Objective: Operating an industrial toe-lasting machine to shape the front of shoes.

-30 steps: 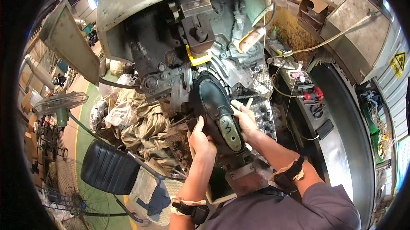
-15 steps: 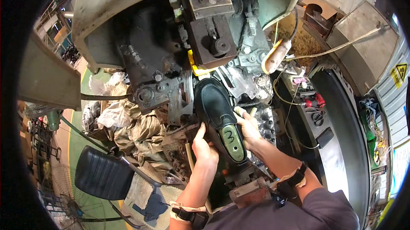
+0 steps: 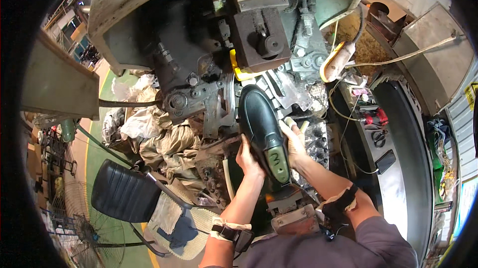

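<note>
Between my two hands is a black shoe upper stretched over a green last. Its toe points away from me, toward the dark metal machine. My left hand holds the left side near the heel, its fingers partly hidden under the shoe. On the right side my right hand grips it, thumb along the edge, with pale coverings on the fingertips. A yellow bracket and metal plates of the machine lie just beyond the toe.
Left of the machine sits a heap of crumpled cloth, with a black chair nearer me. A lamp-like handpiece hangs at the machine's right. Farther right, a bench carries scissors and a phone beside a dark conveyor belt.
The shoe has tilted in my hands, so its toe shows more and the green heel part less. My view has shifted, and the surroundings sit farther right in it.
</note>
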A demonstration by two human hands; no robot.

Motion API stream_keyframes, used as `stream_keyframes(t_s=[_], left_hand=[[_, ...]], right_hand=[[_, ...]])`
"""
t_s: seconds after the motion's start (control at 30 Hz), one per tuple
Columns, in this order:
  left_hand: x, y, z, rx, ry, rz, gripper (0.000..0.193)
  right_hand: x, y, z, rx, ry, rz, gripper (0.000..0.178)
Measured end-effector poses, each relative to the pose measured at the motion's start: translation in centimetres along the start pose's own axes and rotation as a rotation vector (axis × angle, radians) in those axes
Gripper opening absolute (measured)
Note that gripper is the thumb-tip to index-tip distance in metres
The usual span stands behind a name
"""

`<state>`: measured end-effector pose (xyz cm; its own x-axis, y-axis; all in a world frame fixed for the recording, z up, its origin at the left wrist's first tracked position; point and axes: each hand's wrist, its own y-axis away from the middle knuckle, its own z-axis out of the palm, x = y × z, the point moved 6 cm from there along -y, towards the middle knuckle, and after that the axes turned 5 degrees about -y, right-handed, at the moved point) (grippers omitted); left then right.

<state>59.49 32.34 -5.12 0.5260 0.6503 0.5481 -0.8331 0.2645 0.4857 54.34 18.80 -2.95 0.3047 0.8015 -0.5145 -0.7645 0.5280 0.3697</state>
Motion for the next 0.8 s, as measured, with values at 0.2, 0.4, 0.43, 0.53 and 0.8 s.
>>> stream_keyframes(t_s=[0.2,0.4,0.43,0.53,0.8], left_hand=[[0.7,-0.1,-0.3,0.038,-0.077,-0.051,0.034],[7.2,1.4,-7.2,0.040,-0.459,0.352,0.038],[8.5,1.3,-10.4,0.123,-0.474,0.455,0.033],[10.0,-1.2,-22.9,0.393,-0.415,0.596,0.026],[-3.9,-8.3,-46.4,0.832,0.247,0.422,0.095]], right_hand=[[-0.4,1.8,1.4,0.022,0.013,0.154,0.039],[-4.8,2.2,-2.8,-0.141,0.415,0.168,0.066],[-6.8,2.9,-4.4,-0.114,0.469,0.137,0.064],[-13.7,5.6,-10.2,0.009,0.586,0.010,0.058],[-22.2,17.4,-35.1,0.577,0.483,-0.102,0.045]])
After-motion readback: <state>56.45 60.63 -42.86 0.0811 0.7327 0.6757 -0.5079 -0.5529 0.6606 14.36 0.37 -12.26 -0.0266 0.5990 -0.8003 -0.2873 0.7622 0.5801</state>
